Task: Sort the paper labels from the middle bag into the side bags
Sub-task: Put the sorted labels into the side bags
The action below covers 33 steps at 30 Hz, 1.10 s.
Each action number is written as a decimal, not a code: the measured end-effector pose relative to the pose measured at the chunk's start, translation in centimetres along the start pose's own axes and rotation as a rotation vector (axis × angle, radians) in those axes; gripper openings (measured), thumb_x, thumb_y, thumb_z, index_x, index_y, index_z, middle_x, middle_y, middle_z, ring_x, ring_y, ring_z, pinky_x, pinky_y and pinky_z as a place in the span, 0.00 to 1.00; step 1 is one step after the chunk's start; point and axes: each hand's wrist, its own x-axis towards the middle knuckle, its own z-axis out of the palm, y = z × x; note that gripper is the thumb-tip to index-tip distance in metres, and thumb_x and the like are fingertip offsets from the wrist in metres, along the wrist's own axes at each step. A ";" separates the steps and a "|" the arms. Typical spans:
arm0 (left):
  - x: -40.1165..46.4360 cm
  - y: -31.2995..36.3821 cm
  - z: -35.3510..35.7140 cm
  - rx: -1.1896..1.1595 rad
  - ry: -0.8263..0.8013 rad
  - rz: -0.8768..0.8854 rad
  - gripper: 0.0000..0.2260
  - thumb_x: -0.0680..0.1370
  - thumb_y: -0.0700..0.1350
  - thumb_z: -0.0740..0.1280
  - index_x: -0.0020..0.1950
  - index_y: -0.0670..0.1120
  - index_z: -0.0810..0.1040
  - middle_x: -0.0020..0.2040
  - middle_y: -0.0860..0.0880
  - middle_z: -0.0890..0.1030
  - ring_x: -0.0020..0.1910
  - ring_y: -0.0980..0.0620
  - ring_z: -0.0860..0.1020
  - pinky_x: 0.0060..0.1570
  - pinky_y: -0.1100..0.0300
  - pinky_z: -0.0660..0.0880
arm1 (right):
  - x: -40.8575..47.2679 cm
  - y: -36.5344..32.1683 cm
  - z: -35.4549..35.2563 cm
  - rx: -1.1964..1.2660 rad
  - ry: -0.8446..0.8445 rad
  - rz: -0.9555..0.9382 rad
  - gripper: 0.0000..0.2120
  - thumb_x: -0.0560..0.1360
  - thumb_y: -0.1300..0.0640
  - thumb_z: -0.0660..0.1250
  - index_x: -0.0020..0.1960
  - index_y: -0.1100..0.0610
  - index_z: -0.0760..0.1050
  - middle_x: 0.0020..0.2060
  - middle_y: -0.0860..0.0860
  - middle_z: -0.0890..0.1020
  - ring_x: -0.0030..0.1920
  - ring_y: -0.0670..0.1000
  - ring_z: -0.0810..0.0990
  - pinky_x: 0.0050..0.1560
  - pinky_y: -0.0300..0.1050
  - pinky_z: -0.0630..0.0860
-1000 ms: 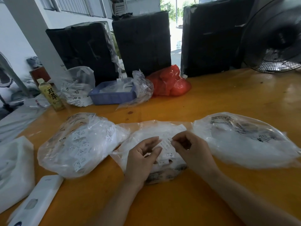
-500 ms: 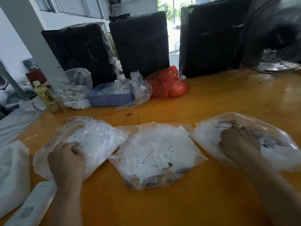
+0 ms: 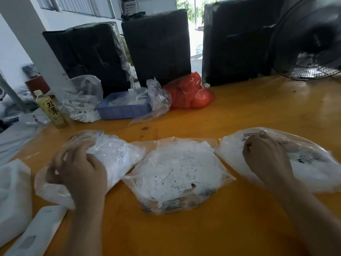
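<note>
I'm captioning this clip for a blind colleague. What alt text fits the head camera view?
A person's left hand rests on the left bag and the right hand on the right bag, with the middle bag of paper labels untouched between them on an orange table.

green tea bottle (image 3: 49, 109), blue tray (image 3: 124, 109), red bag (image 3: 190, 93), black fan (image 3: 308, 39)
</note>
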 end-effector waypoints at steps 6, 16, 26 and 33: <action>-4.7 6.9 1.9 -0.477 -0.133 0.296 0.12 0.80 0.35 0.63 0.54 0.41 0.86 0.54 0.47 0.86 0.58 0.48 0.81 0.64 0.39 0.73 | -0.2 -0.6 -0.2 0.354 0.191 0.013 0.07 0.79 0.56 0.68 0.53 0.53 0.84 0.52 0.49 0.86 0.42 0.50 0.81 0.38 0.38 0.71; -9.5 10.8 2.7 -1.053 -0.976 -0.054 0.12 0.82 0.61 0.63 0.62 0.64 0.81 0.62 0.61 0.84 0.63 0.58 0.81 0.61 0.60 0.80 | -2.2 -4.3 -0.7 0.622 0.326 -0.280 0.05 0.77 0.59 0.71 0.52 0.59 0.81 0.37 0.44 0.80 0.33 0.38 0.75 0.38 0.23 0.72; -9.1 9.8 3.3 -1.180 -1.007 -0.277 0.34 0.72 0.62 0.79 0.76 0.59 0.74 0.65 0.57 0.84 0.63 0.56 0.83 0.58 0.60 0.82 | -5.4 -8.8 0.7 1.101 -0.170 -0.239 0.05 0.77 0.48 0.69 0.47 0.47 0.74 0.52 0.40 0.83 0.40 0.50 0.83 0.38 0.46 0.82; -9.1 9.6 3.2 -1.182 -1.011 -0.324 0.06 0.79 0.49 0.75 0.54 0.52 0.88 0.53 0.49 0.87 0.56 0.49 0.86 0.55 0.59 0.83 | -5.4 -8.5 1.4 1.224 -0.378 -0.146 0.08 0.77 0.48 0.70 0.46 0.51 0.75 0.42 0.53 0.83 0.36 0.51 0.82 0.37 0.42 0.80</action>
